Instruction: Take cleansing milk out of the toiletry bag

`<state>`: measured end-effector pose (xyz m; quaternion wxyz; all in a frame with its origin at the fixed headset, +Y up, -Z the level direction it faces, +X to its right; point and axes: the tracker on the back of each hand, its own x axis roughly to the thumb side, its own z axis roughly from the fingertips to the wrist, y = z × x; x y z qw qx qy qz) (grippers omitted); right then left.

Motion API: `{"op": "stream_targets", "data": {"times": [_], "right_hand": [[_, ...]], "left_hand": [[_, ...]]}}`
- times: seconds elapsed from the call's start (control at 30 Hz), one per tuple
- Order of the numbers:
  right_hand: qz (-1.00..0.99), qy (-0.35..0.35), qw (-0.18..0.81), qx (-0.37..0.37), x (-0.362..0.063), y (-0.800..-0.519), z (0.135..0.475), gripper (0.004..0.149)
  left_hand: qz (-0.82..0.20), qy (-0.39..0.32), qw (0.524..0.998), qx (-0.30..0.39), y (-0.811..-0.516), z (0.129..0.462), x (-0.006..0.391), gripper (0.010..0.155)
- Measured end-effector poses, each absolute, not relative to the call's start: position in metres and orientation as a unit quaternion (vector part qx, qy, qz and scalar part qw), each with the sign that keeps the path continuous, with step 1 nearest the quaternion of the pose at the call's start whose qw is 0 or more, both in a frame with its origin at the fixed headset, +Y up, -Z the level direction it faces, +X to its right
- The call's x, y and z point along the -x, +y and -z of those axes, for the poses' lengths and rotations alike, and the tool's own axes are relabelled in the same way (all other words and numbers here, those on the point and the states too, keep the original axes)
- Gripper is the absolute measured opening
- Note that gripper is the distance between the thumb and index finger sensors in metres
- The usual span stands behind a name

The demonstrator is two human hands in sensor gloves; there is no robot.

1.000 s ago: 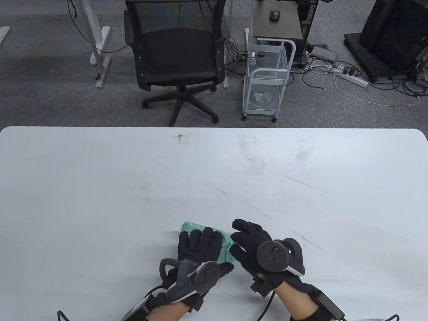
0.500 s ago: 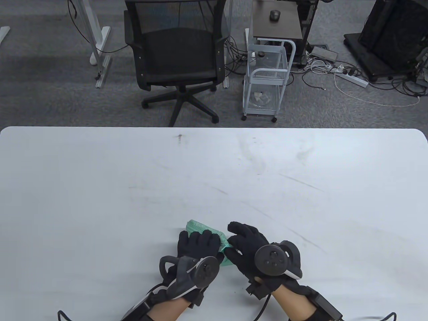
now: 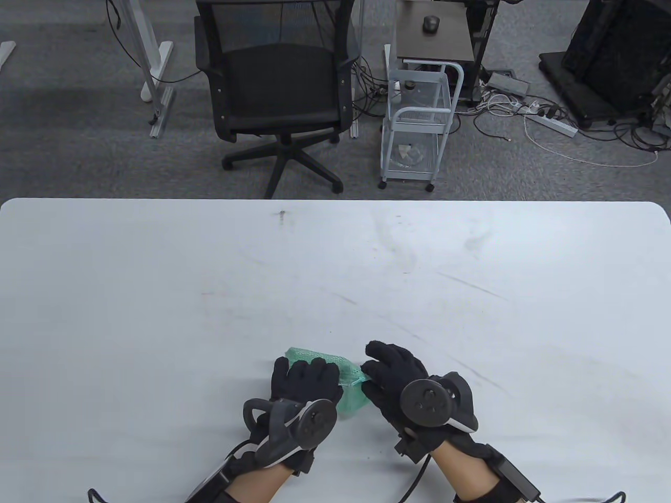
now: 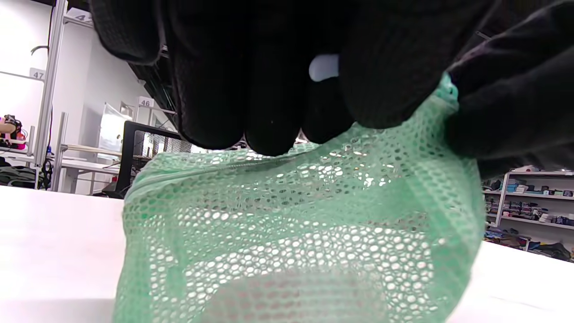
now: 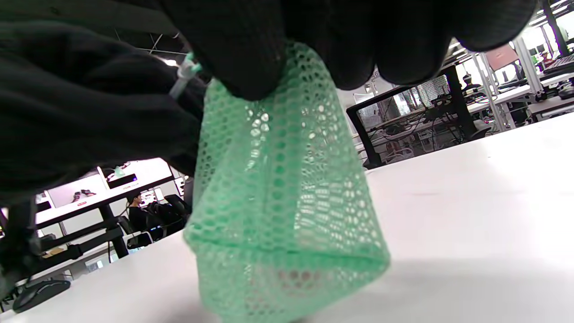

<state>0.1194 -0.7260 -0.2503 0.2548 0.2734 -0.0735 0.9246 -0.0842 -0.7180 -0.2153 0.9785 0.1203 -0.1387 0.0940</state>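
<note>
A green mesh toiletry bag [image 3: 348, 385] stands on the white table [image 3: 335, 272] near its front edge, between both hands. My left hand [image 3: 306, 380] holds the bag's top from the left; in the left wrist view its fingers [image 4: 269, 89] press on the zipper edge of the bag [image 4: 296, 233]. My right hand [image 3: 390, 374] pinches the bag's right top corner; the right wrist view shows the mesh [image 5: 278, 202] hanging from its fingers [image 5: 251, 58]. A pinkish shape shows faintly through the mesh at the bag's bottom. The cleansing milk is not plainly seen.
Beyond the table's far edge stand a black office chair [image 3: 278, 94] and a white wire cart [image 3: 419, 126] on the grey carpet, with cables [image 3: 550, 120] on the floor at right.
The left hand has shifted slightly left and nearer on the bag. The bag's far corner lifted briefly, then settled back. The right hand stays at the bag's right top corner.
</note>
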Motion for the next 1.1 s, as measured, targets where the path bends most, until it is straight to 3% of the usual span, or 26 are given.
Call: {"op": "stream_targets", "data": {"times": [0.57,1.1], "right_hand": [[-0.918,-0.084,0.232,-0.311,-0.131,-0.735,0.266,0.040],[-0.912,-0.096,0.231,-0.324,-0.136,-0.733,0.269,0.040]], "left_hand": [[-0.056,-0.146,0.980,-0.122,-0.719,0.219,0.085,0.047],[-0.085,-0.125,0.981,-0.119,-0.715,0.229,0.102,0.046]]}}
